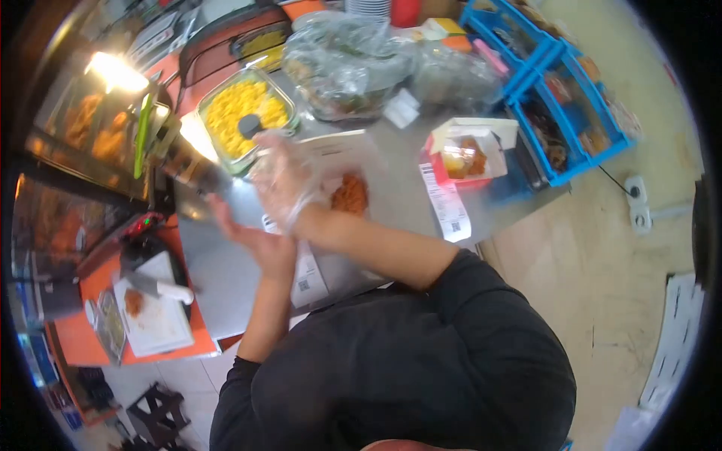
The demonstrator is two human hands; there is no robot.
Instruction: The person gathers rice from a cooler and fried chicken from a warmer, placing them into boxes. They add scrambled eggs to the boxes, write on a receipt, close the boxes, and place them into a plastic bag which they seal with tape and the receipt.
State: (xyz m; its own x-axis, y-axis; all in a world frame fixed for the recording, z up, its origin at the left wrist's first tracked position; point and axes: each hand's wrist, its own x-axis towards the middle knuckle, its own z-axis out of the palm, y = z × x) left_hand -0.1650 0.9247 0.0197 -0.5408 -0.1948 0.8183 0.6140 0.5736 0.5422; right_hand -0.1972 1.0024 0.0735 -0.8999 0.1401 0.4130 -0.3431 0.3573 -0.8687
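Note:
My right hand (282, 177), in a clear plastic glove, reaches across in front of me with its fingers smeared by motion. A round dark knob (250, 126) shows right at its fingertips, overlapping a glass container (289, 129) of yellow corn-like pieces; I cannot tell whether the hand holds it. Below and to the left, my bare left hand (252, 234) is open, fingers apart, near the gloved wrist. Beneath the right forearm stands an open carton (350, 146) with reddish-brown fried food (350, 194) in it, partly hidden. A printed slip (307, 278) hangs at its front.
A second open box (489, 177) with fried food and a receipt (450, 207) stands right. Behind are plastic bags (338, 64) and blue crates (560, 113). A lit display case (90, 143) borders the left, above a cutting board (162, 327) with a knife (169, 291).

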